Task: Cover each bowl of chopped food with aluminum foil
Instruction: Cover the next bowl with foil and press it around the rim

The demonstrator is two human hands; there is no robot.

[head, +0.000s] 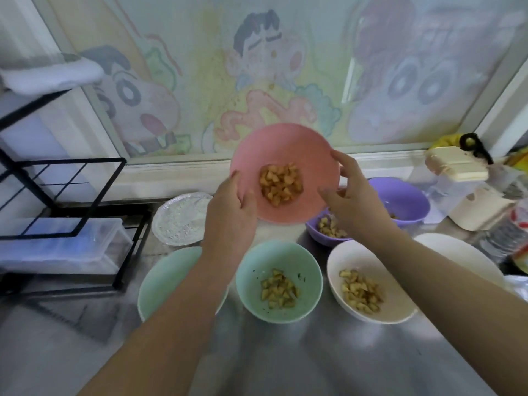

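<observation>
Head view: a pink bowl (285,144) of chopped food (281,184) is held up, tilted, above the steel counter (314,361). Its left rim is gripped by the left hand (228,212), with the thumb laid inside. Its right rim is met by the fingertips of the right hand (354,201); whether a grip is taken there cannot be told. A foil-covered bowl (180,218) is seen just left of the left hand. Nearer, a green bowl (248,275), a cream bowl (337,267) and a purple bowl (314,232) are seen uncovered, with food inside.
</observation>
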